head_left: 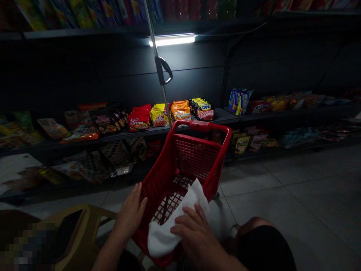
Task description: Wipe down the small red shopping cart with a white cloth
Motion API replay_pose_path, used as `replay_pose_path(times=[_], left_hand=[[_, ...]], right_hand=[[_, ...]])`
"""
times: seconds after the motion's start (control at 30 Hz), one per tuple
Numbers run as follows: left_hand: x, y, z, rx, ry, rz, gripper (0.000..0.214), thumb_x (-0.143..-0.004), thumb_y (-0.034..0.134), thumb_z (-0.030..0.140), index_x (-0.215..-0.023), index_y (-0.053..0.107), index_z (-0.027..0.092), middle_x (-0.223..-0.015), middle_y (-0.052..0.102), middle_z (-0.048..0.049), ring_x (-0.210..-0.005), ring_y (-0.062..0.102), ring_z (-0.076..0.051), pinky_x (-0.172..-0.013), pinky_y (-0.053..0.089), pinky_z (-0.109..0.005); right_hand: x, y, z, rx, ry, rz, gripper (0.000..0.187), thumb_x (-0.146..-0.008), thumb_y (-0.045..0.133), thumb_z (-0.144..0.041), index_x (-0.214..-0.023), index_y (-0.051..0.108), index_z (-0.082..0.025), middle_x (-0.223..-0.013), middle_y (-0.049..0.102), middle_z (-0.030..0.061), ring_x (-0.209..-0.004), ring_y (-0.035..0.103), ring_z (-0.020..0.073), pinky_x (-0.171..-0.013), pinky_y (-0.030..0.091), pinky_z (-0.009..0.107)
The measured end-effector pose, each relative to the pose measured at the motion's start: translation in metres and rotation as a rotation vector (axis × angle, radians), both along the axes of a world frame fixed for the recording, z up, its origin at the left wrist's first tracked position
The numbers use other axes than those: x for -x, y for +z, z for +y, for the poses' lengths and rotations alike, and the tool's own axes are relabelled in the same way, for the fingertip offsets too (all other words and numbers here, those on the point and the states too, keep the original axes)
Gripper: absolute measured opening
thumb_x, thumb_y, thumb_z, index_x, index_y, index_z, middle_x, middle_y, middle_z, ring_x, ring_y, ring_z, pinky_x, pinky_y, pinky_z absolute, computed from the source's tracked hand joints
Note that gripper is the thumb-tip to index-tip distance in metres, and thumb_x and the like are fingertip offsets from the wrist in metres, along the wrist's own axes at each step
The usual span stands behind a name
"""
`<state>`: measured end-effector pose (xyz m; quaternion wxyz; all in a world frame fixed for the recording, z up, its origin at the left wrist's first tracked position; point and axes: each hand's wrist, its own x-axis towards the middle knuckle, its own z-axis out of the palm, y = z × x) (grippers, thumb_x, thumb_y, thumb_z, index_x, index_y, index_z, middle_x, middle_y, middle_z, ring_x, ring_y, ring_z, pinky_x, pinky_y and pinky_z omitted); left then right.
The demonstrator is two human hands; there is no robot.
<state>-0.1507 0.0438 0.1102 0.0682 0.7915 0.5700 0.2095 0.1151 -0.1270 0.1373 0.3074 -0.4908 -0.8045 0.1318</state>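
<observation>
A red plastic shopping cart basket (166, 150) with latticed sides and floor stands in front of my knees. Against its left wall rests my left hand (130, 211), fingers stretched out and holding nothing. My right hand (196, 233) is on a white cloth (163, 237) draped along the basket's near right rim, its fingers bent over the fabric. Part of the cloth is hidden under that hand. The red handle (200, 125) arches at the far end, close to the shelves.
Shelves (113, 136) hold instant noodle packs (139, 118) and other snack bags. A lit tube lamp (175, 39) hangs below the upper shelf. A metal pole with a black grip (163, 71) rises behind the basket. To the left is a yellowish stool (90, 222) with a dark phone-like object (69, 233).
</observation>
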Motion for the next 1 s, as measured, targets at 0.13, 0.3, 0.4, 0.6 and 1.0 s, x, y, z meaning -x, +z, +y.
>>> replay_pose_path(times=[0.13, 0.3, 0.4, 0.6, 1.0], left_hand=[[0.007, 0.001, 0.0, -0.062, 0.039, 0.079, 0.049, -0.098, 0.037, 0.041, -0.139, 0.058, 0.024, -0.165, 0.026, -0.0053, -0.15, 0.03, -0.029, -0.121, 0.031, -0.049], [-0.009, 0.01, 0.031, -0.03, 0.017, 0.098, 0.047, -0.099, 0.038, 0.042, -0.137, 0.06, 0.026, -0.165, 0.026, -0.0047, -0.149, 0.032, -0.029, -0.117, 0.037, -0.051], [-0.023, 0.01, 0.047, -0.041, -0.005, 0.073, 0.047, -0.099, 0.038, 0.04, -0.138, 0.059, 0.026, -0.164, 0.029, -0.0062, -0.148, 0.034, -0.028, -0.117, 0.037, -0.049], [-0.03, 0.011, 0.066, -0.052, -0.032, 0.066, 0.044, -0.097, 0.042, 0.038, -0.135, 0.061, 0.027, -0.163, 0.032, -0.0058, -0.147, 0.036, -0.027, -0.117, 0.036, -0.047], [-0.029, 0.004, 0.072, -0.06, -0.115, 0.037, 0.043, -0.096, 0.044, 0.033, -0.135, 0.061, 0.03, -0.164, 0.031, -0.003, -0.149, 0.032, -0.025, -0.12, 0.031, -0.046]], right_hand=[[-0.047, 0.012, 0.038, -0.044, 0.037, -0.145, 0.037, -0.098, 0.053, -0.026, -0.133, 0.057, -0.036, -0.139, 0.062, -0.0018, -0.141, 0.043, 0.0201, -0.125, 0.011, 0.052], [-0.112, 0.02, 0.09, -0.184, -0.341, -0.174, 0.025, -0.097, 0.054, -0.029, -0.12, 0.066, -0.027, -0.133, 0.065, 0.004, -0.143, 0.038, 0.0286, -0.122, 0.011, 0.06], [-0.091, 0.018, 0.094, -0.193, -0.435, -0.145, 0.022, -0.097, 0.053, -0.024, -0.113, 0.067, -0.024, -0.118, 0.07, 0.0048, -0.139, 0.042, 0.028, -0.123, 0.014, 0.058], [0.001, 0.002, 0.061, -0.152, -0.147, -0.15, 0.024, -0.095, 0.057, -0.025, -0.118, 0.064, -0.029, -0.112, 0.07, 0.001, -0.123, 0.054, 0.0204, -0.125, 0.017, 0.048], [-0.117, 0.016, 0.082, -0.255, -0.446, -0.217, 0.027, -0.098, 0.05, -0.026, -0.12, 0.065, -0.025, -0.124, 0.067, 0.0062, -0.139, 0.041, 0.0273, -0.123, 0.01, 0.059]])
